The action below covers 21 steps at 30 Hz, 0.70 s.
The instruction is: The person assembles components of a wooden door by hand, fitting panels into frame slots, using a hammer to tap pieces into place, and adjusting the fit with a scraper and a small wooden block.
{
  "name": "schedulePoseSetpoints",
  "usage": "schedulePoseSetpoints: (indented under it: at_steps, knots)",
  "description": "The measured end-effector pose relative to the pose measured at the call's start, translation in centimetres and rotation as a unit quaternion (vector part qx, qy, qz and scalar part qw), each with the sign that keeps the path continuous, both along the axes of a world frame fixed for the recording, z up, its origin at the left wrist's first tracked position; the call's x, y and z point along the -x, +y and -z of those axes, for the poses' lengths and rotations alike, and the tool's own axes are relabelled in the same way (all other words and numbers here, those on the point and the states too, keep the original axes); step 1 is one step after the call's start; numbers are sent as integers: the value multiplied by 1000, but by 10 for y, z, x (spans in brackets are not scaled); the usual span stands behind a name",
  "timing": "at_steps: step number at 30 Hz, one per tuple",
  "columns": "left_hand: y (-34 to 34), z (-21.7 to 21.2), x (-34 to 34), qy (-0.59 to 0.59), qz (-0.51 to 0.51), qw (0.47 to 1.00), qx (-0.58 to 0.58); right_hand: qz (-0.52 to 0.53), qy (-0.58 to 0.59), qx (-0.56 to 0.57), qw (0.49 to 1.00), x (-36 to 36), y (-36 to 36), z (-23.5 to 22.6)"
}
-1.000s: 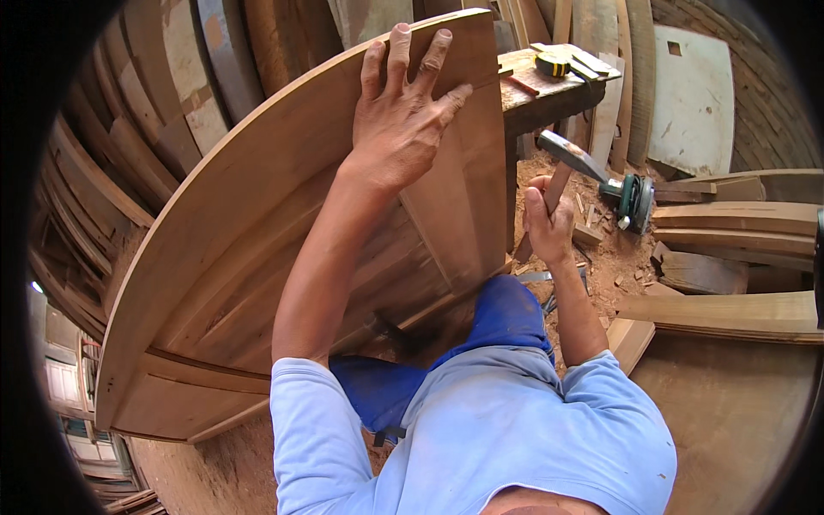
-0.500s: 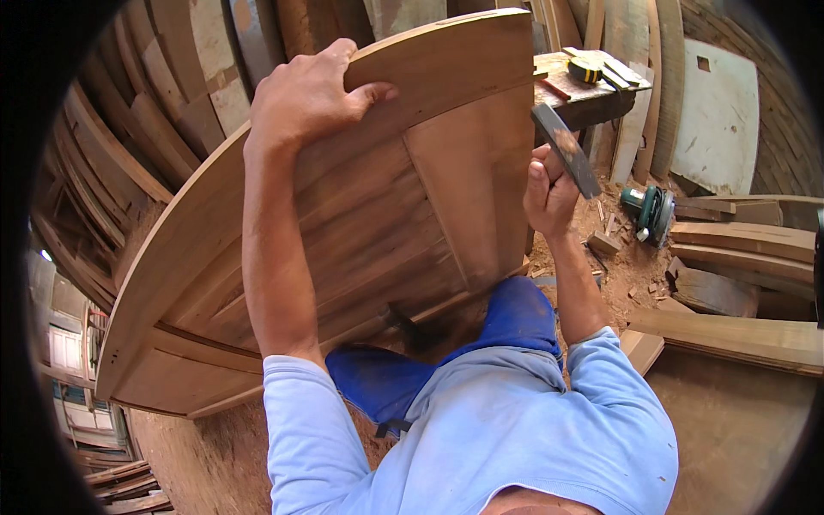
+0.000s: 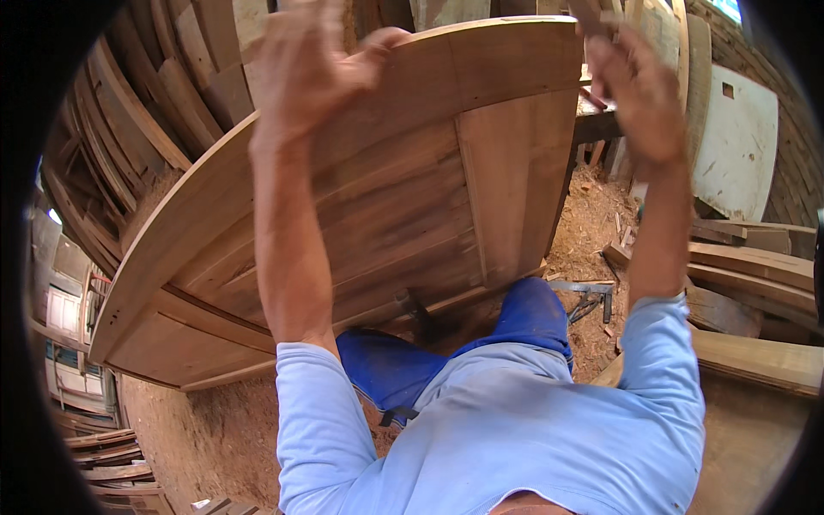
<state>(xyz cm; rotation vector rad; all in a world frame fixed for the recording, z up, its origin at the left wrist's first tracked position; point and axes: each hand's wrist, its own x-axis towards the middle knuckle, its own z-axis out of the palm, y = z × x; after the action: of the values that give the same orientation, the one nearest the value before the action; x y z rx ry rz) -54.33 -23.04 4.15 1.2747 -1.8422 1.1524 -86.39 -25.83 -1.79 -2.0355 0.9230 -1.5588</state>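
Note:
An arched wooden door panel (image 3: 378,197) stands tilted in front of me, with a curved rim and inset boards. At its upper edge is my left hand (image 3: 305,81), smeared by motion, with thumb and fingers spread apart. I cannot tell whether it touches the wood. Near the panel's upper right corner, my right hand (image 3: 639,94) is closed round a dark flat bar-shaped tool (image 3: 590,19), which is partly cut off by the top of the picture. That hand is blurred too. My knees, in blue trousers, are at the panel's lower edge.
A metal square (image 3: 608,302) and small dark tools lie on the shavings-covered floor at right. Stacked curved boards (image 3: 755,279) are beyond them. Boards (image 3: 137,120) lean at the back left; a pale panel (image 3: 738,146) leans at the back right. A bench is partly hidden by my right arm.
My right hand has risen, up and rightward, with the dark bar-shaped tool. My left hand has shifted upward at the panel's edge. A green power tool on the floor is now hidden from view.

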Motion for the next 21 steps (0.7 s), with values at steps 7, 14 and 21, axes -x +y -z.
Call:
schedulePoseSetpoints:
  at_steps: [7,14,21]
  knots:
    - [37,6,-109,135,-184,969,-89,20,346,93,933,-36,-6,-114]
    - [36,22,-89,183,-266,937,-137,-25,402,108,909,-49,-25,-110]
    - [34,35,-100,172,-212,957,-96,-49,171,-7,984,-102,-75,-75]
